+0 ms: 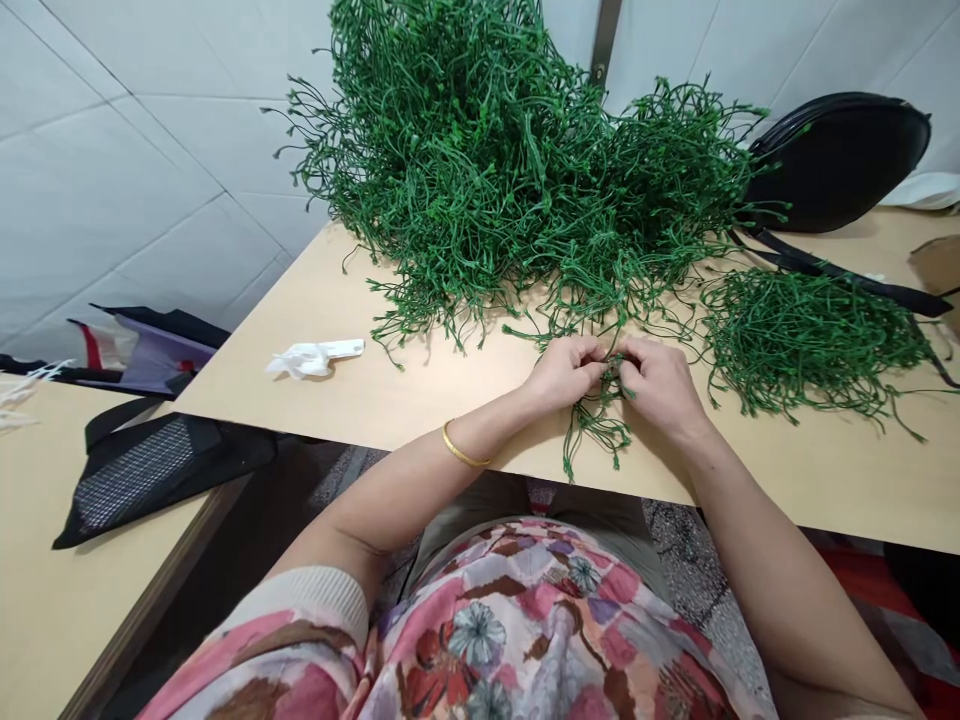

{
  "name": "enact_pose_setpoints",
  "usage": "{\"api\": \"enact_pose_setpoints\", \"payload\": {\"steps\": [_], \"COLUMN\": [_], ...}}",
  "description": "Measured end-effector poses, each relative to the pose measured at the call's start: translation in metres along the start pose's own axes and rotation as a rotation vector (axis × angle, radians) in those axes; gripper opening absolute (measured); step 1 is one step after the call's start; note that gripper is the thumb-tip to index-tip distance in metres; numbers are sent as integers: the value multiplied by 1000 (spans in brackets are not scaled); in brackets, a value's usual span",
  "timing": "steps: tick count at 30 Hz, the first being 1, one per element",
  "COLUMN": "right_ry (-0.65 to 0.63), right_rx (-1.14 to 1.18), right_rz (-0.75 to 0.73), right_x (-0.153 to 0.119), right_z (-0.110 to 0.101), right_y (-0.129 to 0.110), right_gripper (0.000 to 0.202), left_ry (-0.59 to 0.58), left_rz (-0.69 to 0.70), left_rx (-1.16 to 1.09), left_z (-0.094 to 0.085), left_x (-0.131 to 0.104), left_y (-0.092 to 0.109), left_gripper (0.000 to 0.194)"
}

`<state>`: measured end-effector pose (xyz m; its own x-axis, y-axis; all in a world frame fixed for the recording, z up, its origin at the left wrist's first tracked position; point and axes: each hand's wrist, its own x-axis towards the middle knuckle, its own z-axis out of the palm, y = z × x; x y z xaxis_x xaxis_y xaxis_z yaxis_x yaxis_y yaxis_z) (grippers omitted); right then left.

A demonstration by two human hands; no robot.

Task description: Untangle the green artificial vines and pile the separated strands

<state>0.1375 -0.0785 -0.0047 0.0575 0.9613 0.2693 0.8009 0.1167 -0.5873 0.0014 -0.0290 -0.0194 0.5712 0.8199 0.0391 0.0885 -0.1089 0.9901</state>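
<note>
My left hand (568, 372) and my right hand (661, 385) meet close to the front edge of the table, fingers pinched together. Between them they grip thin green artificial plant stems (598, 425), whose forked tips hang down toward the table edge. Just behind my hands rises a large heap of the same green stems (480, 170), with loose strands spilling forward. To the right of my right hand lies a smaller, flatter pile of green stems (810, 335). My fingers hide exactly where the held stems join.
A crumpled white tissue (315, 358) lies on the table (247, 375) at left. At back right stands a black bag (844, 160), its strap (847, 275) running beside the smaller pile. A black mesh piece (142, 475) rests on the lower left table. A tiled wall (150, 130) stands behind.
</note>
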Motion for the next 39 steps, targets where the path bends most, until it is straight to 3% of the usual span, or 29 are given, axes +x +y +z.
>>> {"api": "enact_pose_setpoints", "payload": {"steps": [5, 17, 19, 21, 25, 29, 31, 34, 36, 39], "right_ry": [120, 166, 147, 172, 410, 467, 527, 518, 358, 133], "right_rx": [-242, -562, -646, -732, -919, -1032, -995, -730, -387, 86], "right_rz": [-17, -67, 36, 232, 420, 463, 400, 144, -78, -52], "right_x": [6, 21, 28, 34, 38, 29, 21, 7, -1, -7], "right_z": [3, -13, -29, -55, -111, -131, -126, -103, -83, -52], "right_y": [-5, -20, -14, 0, 41, 73, 72, 44, 17, -13], "right_gripper": [28, 23, 22, 19, 21, 54, 51, 22, 21, 22], "left_ry": [-2, 2, -50, -95, -16, -73, -100, -130, -143, -133], "left_rz": [-6, -27, -41, -59, -49, -83, -83, -77, -64, -30], "left_rx": [-64, -316, -317, -310, -364, -415, -411, -380, -339, -271], "left_z": [1, -1, -4, -9, -17, -17, -16, -15, -15, -15], "left_x": [1, -2, -8, -11, -4, 6, 7, 5, 4, 2], "left_y": [10, 35, 36, 35, 24, 16, 15, 14, 15, 15], "left_gripper": [17, 23, 23, 22, 17, 9, 9, 10, 10, 10]}}
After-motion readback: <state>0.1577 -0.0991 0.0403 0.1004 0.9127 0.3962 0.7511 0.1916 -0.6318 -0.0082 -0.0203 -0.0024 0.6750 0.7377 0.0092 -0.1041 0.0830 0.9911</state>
